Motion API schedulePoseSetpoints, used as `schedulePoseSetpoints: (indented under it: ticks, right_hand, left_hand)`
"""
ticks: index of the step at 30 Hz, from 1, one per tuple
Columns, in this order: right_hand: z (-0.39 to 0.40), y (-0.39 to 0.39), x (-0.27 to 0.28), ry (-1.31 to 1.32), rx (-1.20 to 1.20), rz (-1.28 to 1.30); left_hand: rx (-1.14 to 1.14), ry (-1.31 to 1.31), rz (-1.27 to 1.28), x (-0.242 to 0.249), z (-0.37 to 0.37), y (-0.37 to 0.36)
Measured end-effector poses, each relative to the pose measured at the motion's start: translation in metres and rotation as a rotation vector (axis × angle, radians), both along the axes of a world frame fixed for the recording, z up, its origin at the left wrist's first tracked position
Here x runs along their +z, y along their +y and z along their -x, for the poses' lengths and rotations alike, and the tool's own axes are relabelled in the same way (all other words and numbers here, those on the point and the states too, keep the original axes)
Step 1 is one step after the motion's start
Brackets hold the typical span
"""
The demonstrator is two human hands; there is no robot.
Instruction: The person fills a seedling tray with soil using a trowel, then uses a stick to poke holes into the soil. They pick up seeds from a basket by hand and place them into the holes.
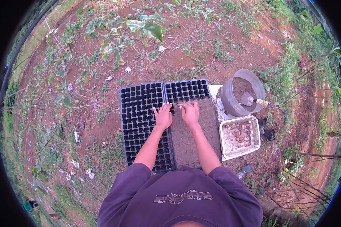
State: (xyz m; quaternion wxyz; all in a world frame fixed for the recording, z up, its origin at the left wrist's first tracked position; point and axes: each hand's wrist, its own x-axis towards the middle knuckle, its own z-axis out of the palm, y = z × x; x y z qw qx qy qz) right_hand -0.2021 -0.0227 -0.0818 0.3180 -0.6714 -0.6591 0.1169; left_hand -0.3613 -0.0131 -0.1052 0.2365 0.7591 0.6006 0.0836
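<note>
Two black seedling trays stand side by side in front of me. The left seedling tray (pixel 140 125) shows bare cells. Brown soil (pixel 195 132) covers most of the right seedling tray (pixel 186 89), while its far rows of cells show bare. My left hand (pixel 163 117) lies open where the trays meet, its fingers stretched forward and the thumb apart. Beside it, my right hand (pixel 190 112) is closed over the far edge of the soil, its fingertips pinched together and pointing left. Whatever they may hold is too small to make out.
At the right stands a round grey tub (pixel 226 99) with soil and a trowel (pixel 260 102) inside. Nearer me is a white plastic basket (pixel 224 145) holding small brownish pieces. A clear bottle (pixel 246 170) lies on the ground. Leafy plants (pixel 144 28) grow beyond the trays.
</note>
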Motion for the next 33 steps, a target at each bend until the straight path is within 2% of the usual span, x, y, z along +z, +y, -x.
schedulePoseSetpoints:
  ticks: [4, 25, 33]
  right_hand:
    - [0.001, 0.002, -0.005, -0.001, 0.021, 0.022]
    - [-0.005, -0.005, 0.003, 0.068, 0.024, 0.100]
    - [-0.008, -0.003, 0.003, 0.009, 0.049, 0.133]
  left_hand:
    - [-0.001, 0.022, -0.067, 0.000, -0.002, 0.004]
    - [-0.024, -0.002, -0.033, 0.010, -0.003, 0.013]
    - [-0.038, 0.013, -0.046, 0.008, -0.003, 0.010]
